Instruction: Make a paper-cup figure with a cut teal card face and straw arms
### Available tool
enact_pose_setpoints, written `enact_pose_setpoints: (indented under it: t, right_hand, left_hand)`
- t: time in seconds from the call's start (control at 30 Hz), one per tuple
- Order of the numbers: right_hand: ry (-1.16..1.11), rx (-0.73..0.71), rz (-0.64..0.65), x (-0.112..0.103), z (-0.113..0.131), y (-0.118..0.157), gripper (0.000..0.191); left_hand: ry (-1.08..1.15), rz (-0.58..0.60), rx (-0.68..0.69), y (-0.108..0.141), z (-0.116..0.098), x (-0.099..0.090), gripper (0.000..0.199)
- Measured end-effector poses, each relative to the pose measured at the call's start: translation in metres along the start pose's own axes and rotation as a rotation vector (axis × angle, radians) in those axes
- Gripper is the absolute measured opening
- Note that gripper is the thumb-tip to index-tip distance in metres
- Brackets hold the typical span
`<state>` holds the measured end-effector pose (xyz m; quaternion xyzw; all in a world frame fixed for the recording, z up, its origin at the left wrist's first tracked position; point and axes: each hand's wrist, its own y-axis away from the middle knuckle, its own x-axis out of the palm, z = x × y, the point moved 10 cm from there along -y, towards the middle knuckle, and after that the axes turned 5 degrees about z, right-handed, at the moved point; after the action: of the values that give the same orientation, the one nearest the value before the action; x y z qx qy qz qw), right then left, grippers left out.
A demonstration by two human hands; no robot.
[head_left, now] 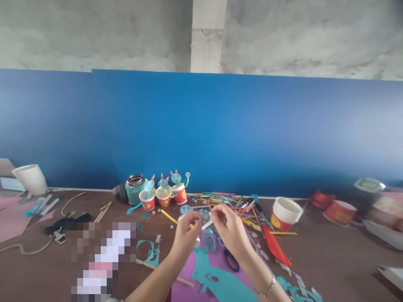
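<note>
My left hand is closed, its fingertips pinched together in front of a small paper cup that it mostly hides. What those fingers hold, if anything, I cannot make out. Close by on the right, my right hand pinches a small white strip, which slants down toward the left fingertips. A round blue paper face shows just behind my left hand. Beneath both hands lie a purple sheet and a cut blue paper sheet with a drawn red shape.
Three red-and-white cups with blue paper figures stand at the back beside a teal thermos. Coloured sticks are heaped behind my hands. A taller stack of cups and a red utility knife-like object lie right. Markers lie left.
</note>
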<state>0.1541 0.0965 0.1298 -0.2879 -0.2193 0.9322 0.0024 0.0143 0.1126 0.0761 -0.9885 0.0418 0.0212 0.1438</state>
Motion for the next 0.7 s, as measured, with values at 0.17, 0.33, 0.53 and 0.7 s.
enact_pose_setpoints:
  t: [0.17, 0.33, 0.53, 0.7]
  right_hand:
    - [0.061, 0.028, 0.031, 0.005, 0.001, 0.003, 0.015]
    - [0.071, 0.079, 0.061, 0.012, -0.006, 0.003, 0.018]
    - [0.024, 0.100, 0.128, 0.018, -0.009, 0.002, 0.021]
    - [0.059, 0.112, 0.134, 0.018, -0.008, 0.002, 0.021]
  left_hand:
    - [-0.222, -0.058, 0.145, 0.004, -0.021, -0.005, 0.012]
    - [-0.339, -0.031, 0.234, 0.010, -0.035, 0.002, 0.013]
    - [-0.358, -0.016, 0.254, 0.010, -0.035, 0.005, 0.013]
    - [-0.358, 0.014, 0.278, 0.010, -0.034, 0.008, 0.013]
